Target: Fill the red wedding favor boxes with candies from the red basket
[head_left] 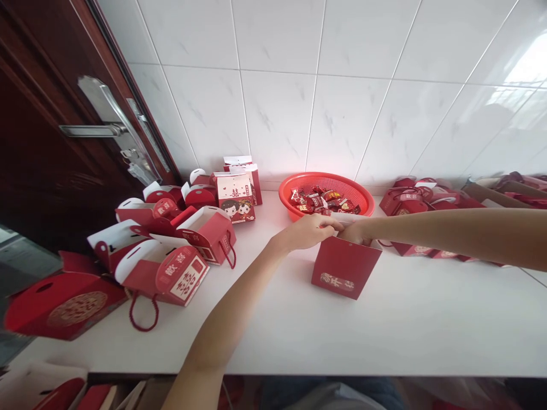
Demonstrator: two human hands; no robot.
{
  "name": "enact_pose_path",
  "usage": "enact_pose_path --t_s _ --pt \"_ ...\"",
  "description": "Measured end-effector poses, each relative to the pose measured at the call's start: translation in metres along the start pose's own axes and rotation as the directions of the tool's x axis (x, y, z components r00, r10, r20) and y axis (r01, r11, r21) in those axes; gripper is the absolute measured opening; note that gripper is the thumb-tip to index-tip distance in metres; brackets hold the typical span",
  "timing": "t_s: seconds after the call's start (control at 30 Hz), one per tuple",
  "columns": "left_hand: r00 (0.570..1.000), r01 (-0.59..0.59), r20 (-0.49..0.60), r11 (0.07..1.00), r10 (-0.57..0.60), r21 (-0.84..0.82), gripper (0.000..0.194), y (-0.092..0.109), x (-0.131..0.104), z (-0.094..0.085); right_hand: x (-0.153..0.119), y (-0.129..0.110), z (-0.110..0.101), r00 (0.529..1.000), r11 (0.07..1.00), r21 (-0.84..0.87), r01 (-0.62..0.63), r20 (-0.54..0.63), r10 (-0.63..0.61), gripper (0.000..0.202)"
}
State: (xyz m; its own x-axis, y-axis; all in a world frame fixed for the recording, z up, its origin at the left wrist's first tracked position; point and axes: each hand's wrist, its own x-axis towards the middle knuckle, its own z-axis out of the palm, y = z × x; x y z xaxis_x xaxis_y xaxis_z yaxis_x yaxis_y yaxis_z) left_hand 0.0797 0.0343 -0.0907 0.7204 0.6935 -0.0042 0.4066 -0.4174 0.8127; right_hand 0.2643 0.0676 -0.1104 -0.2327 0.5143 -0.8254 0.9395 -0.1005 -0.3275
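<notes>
A tall red box (347, 267) with gold characters near its base stands upright on the white table, its top open. My left hand (314, 230) is at the box's upper left rim, its fingers bent over the edge; the thumb and index finger are close together. Reaching in from the right, my right hand (358, 232) has its fingers down inside the box mouth, where they are hidden. Just behind the box sits a red plastic basket (294, 212) holding several red-wrapped candies (329, 200).
Several red gift boxes (171, 273) with rope handles crowd the table's left side. Upright printed boxes (236, 199) stand near the tiled wall. More red boxes (410, 199) lie at the back right. A dark door (47, 114) is at the left.
</notes>
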Motion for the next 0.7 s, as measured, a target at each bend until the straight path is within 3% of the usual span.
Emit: enact_pose_path --t_s 0.2,0.7 --pt "1.000 -0.004 0.001 1.000 0.004 -0.009 0.044 0.002 -0.003 0.000 -0.010 -0.007 0.005 0.997 0.997 0.046 -0.070 -0.029 0.071 0.018" --pt "0.999 -0.033 0.028 0.997 0.035 -0.064 0.043 -0.001 -0.001 0.003 -0.015 -0.006 0.009 0.988 0.995 0.024 -0.096 -0.118 0.098 0.020"
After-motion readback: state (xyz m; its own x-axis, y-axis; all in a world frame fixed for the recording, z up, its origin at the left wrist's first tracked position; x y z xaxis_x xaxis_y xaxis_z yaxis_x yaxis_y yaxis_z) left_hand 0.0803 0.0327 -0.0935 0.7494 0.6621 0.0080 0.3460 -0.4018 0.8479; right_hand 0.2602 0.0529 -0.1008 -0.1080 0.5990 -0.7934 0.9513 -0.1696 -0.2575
